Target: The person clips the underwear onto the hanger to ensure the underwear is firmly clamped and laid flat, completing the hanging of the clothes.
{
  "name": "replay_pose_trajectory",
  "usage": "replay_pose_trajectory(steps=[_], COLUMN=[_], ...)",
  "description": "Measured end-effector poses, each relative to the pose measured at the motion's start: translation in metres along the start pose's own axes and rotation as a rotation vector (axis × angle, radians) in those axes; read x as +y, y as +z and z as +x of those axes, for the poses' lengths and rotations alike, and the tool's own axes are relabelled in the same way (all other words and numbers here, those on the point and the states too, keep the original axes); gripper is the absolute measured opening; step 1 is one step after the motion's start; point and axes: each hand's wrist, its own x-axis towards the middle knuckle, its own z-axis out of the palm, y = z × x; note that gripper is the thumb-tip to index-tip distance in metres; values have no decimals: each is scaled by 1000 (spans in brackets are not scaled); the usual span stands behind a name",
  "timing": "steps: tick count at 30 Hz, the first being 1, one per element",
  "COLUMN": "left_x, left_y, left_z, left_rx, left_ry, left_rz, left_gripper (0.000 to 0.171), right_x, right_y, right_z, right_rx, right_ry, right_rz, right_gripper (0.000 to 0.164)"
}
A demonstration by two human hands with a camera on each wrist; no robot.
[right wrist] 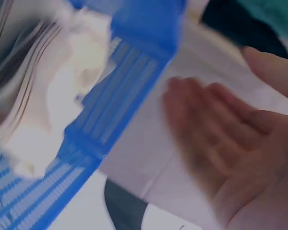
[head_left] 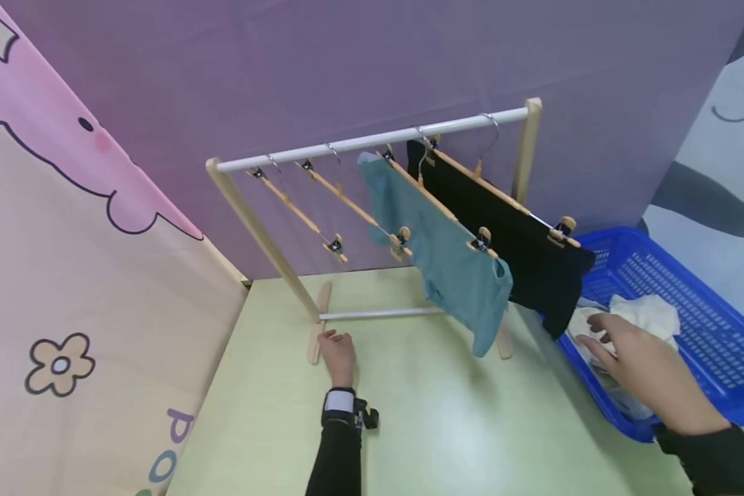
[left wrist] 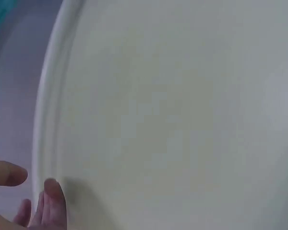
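My left hand (head_left: 339, 355) is low beside the left foot (head_left: 314, 341) of a small clothes rack, its fingers loosely bent around nothing; whether it touches the foot I cannot tell. In the left wrist view its fingers (left wrist: 55, 203) show against the pale tabletop. Over the near left part of a blue plastic basket (head_left: 676, 255) reaches my right hand (head_left: 651, 365), holding nothing. White cloths (head_left: 647, 317) lie in the basket beneath it. The right wrist view shows that hand (right wrist: 230, 143) blurred, fingers extended, apart from the white cloth (right wrist: 62, 91).
The rack's white rail (head_left: 372, 141) carries several wooden clip hangers. Teal shorts (head_left: 440, 255) and a black garment (head_left: 508, 234) hang from two; a bare hanger (head_left: 297, 210) and another bare hanger (head_left: 353, 205) are at left. Fabric walls surround the pale table (head_left: 434, 427).
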Motion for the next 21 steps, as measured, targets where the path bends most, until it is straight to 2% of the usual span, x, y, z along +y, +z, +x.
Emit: replay_pose_trajectory(steps=[4, 8, 11, 16, 21], left_x=[-4, 2, 8, 24, 40], left_y=[28, 55, 74, 99, 117], left_z=[-49, -96, -126, -170, -213], left_rx=[-107, -211, -286, -438, -662], left_ry=[17, 56, 71, 59, 77], left_rz=[-31, -52, -33, -2, 8], left_gripper=[24, 20, 17, 14, 18], right_x=[30, 51, 61, 72, 76], right_y=[3, 3, 4, 9, 14], right_z=[3, 10, 16, 25, 31], right_rx=[-34, -136, -209, -331, -413], right_ry=[44, 81, 63, 35, 16], right_rz=[-126, -187, -188, -159, -164], right_gripper=[47, 54, 56, 62, 66])
